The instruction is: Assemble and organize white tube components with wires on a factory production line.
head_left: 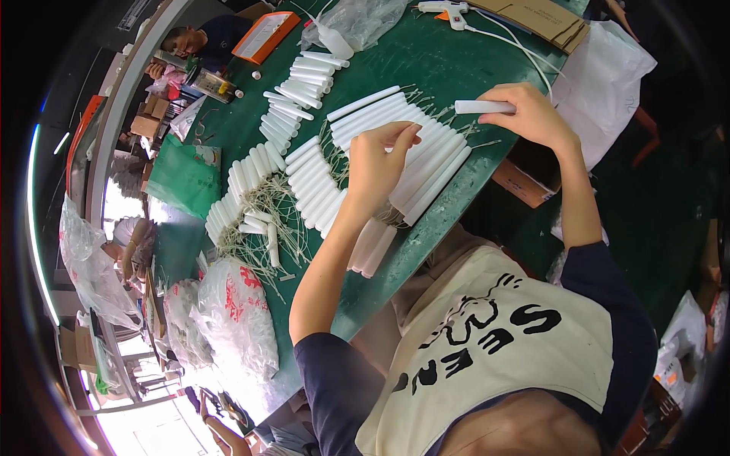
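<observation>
My right hand (525, 112) is closed round one end of a short white tube (471, 107), held level beyond the table's right edge area. Its other end points left. My left hand (380, 163) hovers over a row of long white tubes (430, 163), fingers and thumb pinched together. Whatever lies between those fingertips is too small to make out. Thin pale wires stick out from the ends of the tubes in the row. Left of my left wrist lies another row of white tubes (312, 182). A tangle of thin wires (266, 201) spreads beside it.
More white tubes (293, 95) line the green table (365, 68). A glue gun (449, 11), a white squeeze bottle (333, 39) and an orange box (265, 36) lie at the far side. Left are a green bag (185, 176) and plastic bags (239, 315). Another person (209, 42) sits across.
</observation>
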`<state>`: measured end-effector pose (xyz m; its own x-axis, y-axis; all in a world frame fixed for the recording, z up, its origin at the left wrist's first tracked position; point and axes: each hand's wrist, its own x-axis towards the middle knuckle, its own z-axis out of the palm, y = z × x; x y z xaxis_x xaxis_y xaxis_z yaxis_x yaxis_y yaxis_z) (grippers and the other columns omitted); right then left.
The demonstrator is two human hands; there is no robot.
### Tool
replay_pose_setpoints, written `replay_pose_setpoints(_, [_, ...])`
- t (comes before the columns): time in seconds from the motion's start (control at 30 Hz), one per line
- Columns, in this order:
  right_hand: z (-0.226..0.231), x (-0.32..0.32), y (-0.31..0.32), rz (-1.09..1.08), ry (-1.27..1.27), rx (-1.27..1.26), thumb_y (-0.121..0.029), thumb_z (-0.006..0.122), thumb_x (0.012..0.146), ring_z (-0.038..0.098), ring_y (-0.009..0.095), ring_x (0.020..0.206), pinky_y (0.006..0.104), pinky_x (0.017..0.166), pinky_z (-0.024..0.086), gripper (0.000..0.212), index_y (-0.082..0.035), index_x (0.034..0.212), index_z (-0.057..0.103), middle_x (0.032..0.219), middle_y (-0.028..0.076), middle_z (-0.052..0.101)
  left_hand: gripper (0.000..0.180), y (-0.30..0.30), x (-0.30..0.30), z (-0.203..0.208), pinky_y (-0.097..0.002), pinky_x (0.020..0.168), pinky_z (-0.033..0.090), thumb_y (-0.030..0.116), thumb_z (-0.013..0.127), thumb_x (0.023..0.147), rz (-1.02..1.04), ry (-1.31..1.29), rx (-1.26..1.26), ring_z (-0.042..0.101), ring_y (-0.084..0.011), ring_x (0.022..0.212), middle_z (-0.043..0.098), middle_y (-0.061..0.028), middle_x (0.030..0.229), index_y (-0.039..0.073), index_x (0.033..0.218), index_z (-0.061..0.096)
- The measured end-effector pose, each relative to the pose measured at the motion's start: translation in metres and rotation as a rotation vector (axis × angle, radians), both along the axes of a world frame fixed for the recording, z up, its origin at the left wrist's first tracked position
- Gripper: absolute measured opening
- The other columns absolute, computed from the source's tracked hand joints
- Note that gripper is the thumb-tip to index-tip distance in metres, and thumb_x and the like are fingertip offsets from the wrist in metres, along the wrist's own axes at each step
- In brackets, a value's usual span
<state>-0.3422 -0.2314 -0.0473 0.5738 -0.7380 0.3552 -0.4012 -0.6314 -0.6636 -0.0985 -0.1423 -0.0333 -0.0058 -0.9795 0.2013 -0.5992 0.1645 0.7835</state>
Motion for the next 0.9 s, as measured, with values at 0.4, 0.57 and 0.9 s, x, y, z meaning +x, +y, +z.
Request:
replay_pose_setpoints(0.4, [-0.003, 0.030, 0.010, 0.119, 0.139, -0.112, -0.012, 0.070, 0.075, 0.060, 0.026, 0.073, 0.0336, 0.065, 0.047, 0.021, -0.003, 0.091, 0.061, 0.084, 0.008, 0.063, 0.026, -0.001, 0.022, -0.003, -0.0296, 0.085, 0.046, 0.014, 0.061, 0.087, -0.171, -0.015, 0.015, 0.062, -0.0176, 0.098, 0.067, -0.0111, 0.106, 0.001, 0.109, 0.065])
replay_pose_setpoints(0.57, [0.002, 0.042, 0.016, 0.166, 0.199, -0.056, -0.017, 0.070, 0.075, 0.061, 0.028, 0.083, 0.0372, 0.072, 0.047, 0.021, -0.005, 0.089, 0.060, 0.089, 0.007, 0.063, 0.035, 0.016, 0.061, 0.011, -0.0321, 0.083, 0.045, 0.027, 0.068, 0.081, -0.195, -0.427, 0.298, 0.062, -0.0222, 0.095, 0.067, -0.0124, 0.103, 0.003, 0.106, 0.066])
replay_pose_setpoints(0.9, [0.000, 0.061, 0.014, 0.233, 0.228, -0.130, -0.017, 0.067, 0.077, 0.062, 0.027, 0.086, 0.0355, 0.076, 0.048, 0.021, -0.005, 0.095, 0.062, 0.095, 0.006, 0.063, 0.026, 0.028, 0.078, 0.008, -0.0260, 0.073, 0.043, 0.023, 0.068, 0.081, -0.298, -0.225, 0.400, 0.058, -0.0132, 0.082, 0.068, -0.0065, 0.092, 0.006, 0.100, 0.069])
